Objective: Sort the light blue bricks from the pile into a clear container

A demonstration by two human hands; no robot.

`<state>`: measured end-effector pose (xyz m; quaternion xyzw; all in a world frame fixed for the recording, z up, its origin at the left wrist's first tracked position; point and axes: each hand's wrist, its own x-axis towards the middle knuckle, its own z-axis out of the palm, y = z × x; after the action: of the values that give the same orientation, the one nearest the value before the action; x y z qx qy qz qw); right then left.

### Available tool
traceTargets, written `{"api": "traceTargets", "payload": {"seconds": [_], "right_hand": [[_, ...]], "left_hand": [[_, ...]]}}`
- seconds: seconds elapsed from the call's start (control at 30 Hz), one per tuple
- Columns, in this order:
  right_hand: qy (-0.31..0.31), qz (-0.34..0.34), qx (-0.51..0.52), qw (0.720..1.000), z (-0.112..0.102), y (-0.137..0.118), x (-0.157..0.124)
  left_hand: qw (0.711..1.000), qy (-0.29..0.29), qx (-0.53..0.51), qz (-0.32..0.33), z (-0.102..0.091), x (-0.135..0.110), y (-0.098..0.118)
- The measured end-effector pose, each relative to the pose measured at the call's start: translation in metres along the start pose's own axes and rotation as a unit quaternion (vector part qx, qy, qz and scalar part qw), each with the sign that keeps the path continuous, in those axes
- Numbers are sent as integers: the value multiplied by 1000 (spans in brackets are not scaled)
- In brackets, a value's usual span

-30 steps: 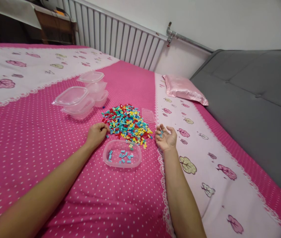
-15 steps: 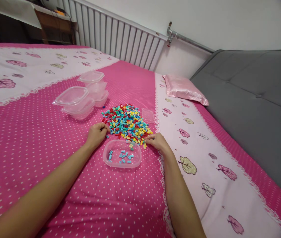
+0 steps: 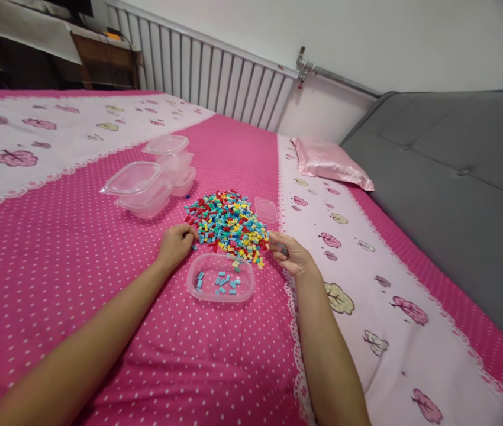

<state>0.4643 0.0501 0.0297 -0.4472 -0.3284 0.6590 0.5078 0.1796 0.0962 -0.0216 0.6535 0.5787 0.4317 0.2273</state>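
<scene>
Pile of small plastic pieces (image 3: 229,223), mixed red, yellow, light blue and green, heaped loose on the bed (image 3: 180,355), ahead of the person and between the two hands. Right hand (image 3: 294,255) at the pile's right edge, palm partly turned up; its grip is closed round a bluish piece (image 3: 284,250), fingertips beside the nearest pieces, contact not certain. Left hand (image 3: 175,244) rests at the left edge, fingers curled inward; cannot tell whether its grip has anything in it.

Near side of the pile: clear open container (image 3: 220,298), upright, with scattered light blue pieces (image 3: 222,282) on its floor. Pale yellow and greenish pieces (image 3: 236,265) show at its far wall; inside or behind, cannot tell.

Far right of the pile: flat clear lid (image 3: 266,210), lying on the cover. Far left: stacked clear containers (image 3: 145,186) in two groups, a single dark blue piece (image 3: 188,196) close by.

Farther out: pink pillow (image 3: 334,163) near the grey headboard (image 3: 455,136) on the right; white radiator (image 3: 216,68) along the wall.
</scene>
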Motion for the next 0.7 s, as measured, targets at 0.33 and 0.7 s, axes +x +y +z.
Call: {"api": "traceTargets", "payload": {"seconds": [0.33, 0.7], "right_hand": [[-45, 16, 290, 956, 66, -8, -34], [-82, -55, -52, 994, 105, 19, -55]], "left_hand": [[1000, -3, 19, 5, -2, -2, 1], [999, -2, 34, 18, -3, -3, 1]]}}
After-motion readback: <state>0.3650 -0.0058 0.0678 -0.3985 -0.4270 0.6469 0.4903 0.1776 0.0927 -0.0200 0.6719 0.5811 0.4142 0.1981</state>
